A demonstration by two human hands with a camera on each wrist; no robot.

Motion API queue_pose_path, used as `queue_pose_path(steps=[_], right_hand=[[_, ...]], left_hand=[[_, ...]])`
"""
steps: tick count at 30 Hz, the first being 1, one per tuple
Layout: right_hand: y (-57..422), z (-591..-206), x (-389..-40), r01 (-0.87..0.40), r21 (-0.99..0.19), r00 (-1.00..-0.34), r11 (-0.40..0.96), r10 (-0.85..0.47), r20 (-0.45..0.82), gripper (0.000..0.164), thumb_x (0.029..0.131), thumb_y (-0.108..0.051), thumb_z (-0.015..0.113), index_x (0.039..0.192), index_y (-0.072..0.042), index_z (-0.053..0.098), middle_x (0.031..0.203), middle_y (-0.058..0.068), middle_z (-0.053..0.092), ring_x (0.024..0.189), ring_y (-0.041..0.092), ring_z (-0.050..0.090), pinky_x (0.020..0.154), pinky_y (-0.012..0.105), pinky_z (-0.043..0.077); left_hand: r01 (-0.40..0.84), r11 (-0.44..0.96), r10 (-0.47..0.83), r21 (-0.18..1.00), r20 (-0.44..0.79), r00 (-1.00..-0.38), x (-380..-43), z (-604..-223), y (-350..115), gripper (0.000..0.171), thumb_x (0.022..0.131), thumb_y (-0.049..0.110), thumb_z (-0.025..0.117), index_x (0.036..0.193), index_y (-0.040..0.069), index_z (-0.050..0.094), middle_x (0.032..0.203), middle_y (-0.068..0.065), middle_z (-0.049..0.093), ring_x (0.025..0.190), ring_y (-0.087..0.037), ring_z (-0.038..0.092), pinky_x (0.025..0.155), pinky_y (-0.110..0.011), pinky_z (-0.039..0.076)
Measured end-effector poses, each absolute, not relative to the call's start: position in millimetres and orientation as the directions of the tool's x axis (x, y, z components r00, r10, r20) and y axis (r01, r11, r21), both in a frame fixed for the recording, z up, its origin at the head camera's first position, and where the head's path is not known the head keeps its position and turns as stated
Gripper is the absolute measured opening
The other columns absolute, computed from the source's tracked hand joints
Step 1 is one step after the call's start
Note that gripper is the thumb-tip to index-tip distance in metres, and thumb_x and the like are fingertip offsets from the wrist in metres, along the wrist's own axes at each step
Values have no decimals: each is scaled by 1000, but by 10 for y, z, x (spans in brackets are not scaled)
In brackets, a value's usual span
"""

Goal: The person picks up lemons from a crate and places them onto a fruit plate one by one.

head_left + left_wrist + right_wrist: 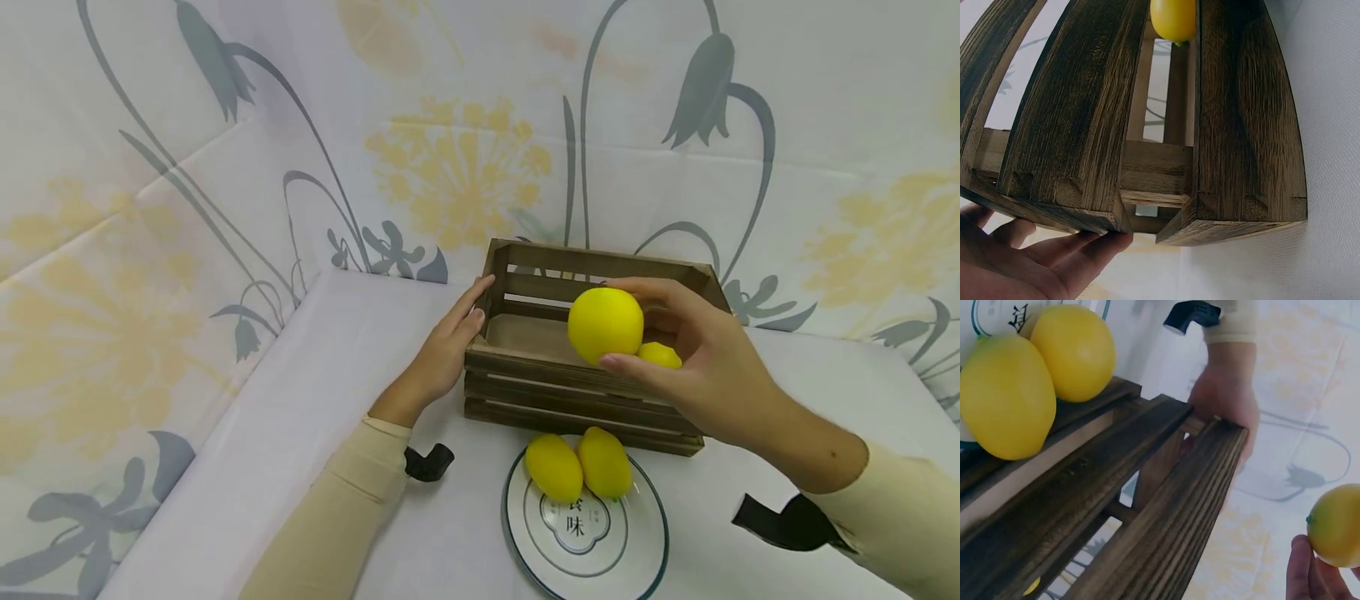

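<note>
My right hand [712, 367] holds a yellow lemon [604, 325] above a brown slatted wooden crate [585, 412], with thumb and fingers at its side. In the right wrist view, the held lemon [1338, 525] shows a small green tip. Behind that hand's thumb a second lemon [660, 355] is partly visible; the left wrist view shows a lemon [1174, 19] through the crate's slats. My left hand [442, 354] rests against the crate's left end, its fingers [1088, 256] extended along the wood. Two more lemons, one [553, 468] beside another [604, 463], lie on a plate.
The round white plate [577, 575] has a dark rim and printed characters, and sits just in front of the crate. A white cloth [315, 367] covers the table. Flower-patterned fabric [465, 100] hangs behind and to the left. Black wrist mounts [429, 463] sit at both sleeves.
</note>
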State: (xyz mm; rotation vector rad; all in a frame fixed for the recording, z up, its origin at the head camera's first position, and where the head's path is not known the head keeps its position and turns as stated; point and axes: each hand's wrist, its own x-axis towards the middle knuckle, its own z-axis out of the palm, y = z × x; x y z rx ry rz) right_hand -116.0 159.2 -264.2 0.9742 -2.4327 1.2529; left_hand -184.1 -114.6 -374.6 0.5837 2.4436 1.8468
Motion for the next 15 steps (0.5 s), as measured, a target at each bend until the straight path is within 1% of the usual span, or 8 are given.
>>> queue_pose_path(steps=[2, 7, 12, 15], right_hand=[[1592, -2668, -1135, -645, -645, -759, 410, -446, 475, 69, 77, 10, 80, 139, -9, 55, 125, -3, 59, 97, 5, 68, 85, 15, 55], [1600, -2759, -1096, -640, -646, -764, 417, -439, 473, 70, 77, 8, 80, 139, -11, 55, 124, -3, 59, 98, 2, 67, 85, 14, 55], [1623, -2830, -1075, -642, -640, -763, 422, -435, 478, 72, 76, 8, 81, 141, -11, 54, 123, 1, 61, 101, 1, 66, 89, 13, 53], [1636, -2858, -1060, -643, -638, -762, 424, -442, 474, 72, 77, 7, 81, 141, -11, 53, 123, 0, 61, 102, 1, 65, 90, 12, 52]], left_hand=[[276, 233, 305, 933, 199, -931, -1841, -3747, -1146, 51, 109, 33, 27, 160, 30, 23, 168, 5, 11, 155, -20, 16, 126, -49, 13], [266, 236, 301, 935, 190, -935, -1829, -3754, -1147, 51, 109, 32, 27, 160, 29, 23, 169, 5, 10, 156, -17, 10, 126, -50, 11], [282, 218, 308, 934, 208, -928, -1832, -3741, -1139, 51, 109, 32, 28, 160, 28, 23, 169, 5, 10, 156, -17, 9, 126, -52, 12], [277, 221, 308, 935, 203, -930, -1838, -3744, -1139, 51, 109, 33, 28, 160, 28, 24, 169, 5, 10, 156, -17, 9, 126, -52, 11]])
